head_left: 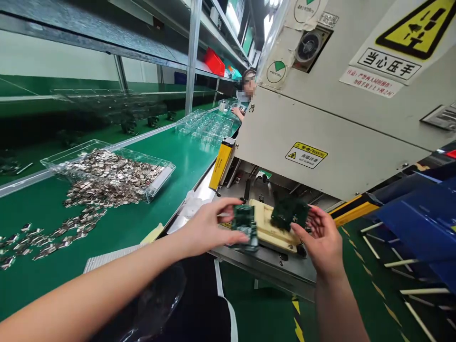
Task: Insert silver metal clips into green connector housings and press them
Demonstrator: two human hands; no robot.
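At the far left, loose metal pieces lie scattered over the green desk, trailing away from a clear plastic tray heaped with more of the same. Farther back along the desk sit clear compartment trays, and a red bin rests on the shelf above. Beyond the trays, a co-worker's hand reaches over the desk.

The left hand pinches a green circuit board between thumb and fingers, in front of the press machine (the board is blurred, so its finer parts are hard to read). A yellow upright bar stands at the near left corner of the machine. Between the two hands, a cream fixture block sits on the machine's metal bed; whether the left board touches it, I cannot tell. Over the block's right part is a dark green board, gripped at its right edge by the thumb and fingers of the right hand.

Above both boards is the pale housing of the press machine, which bears yellow warning labels. Blue bins stand at the far right.
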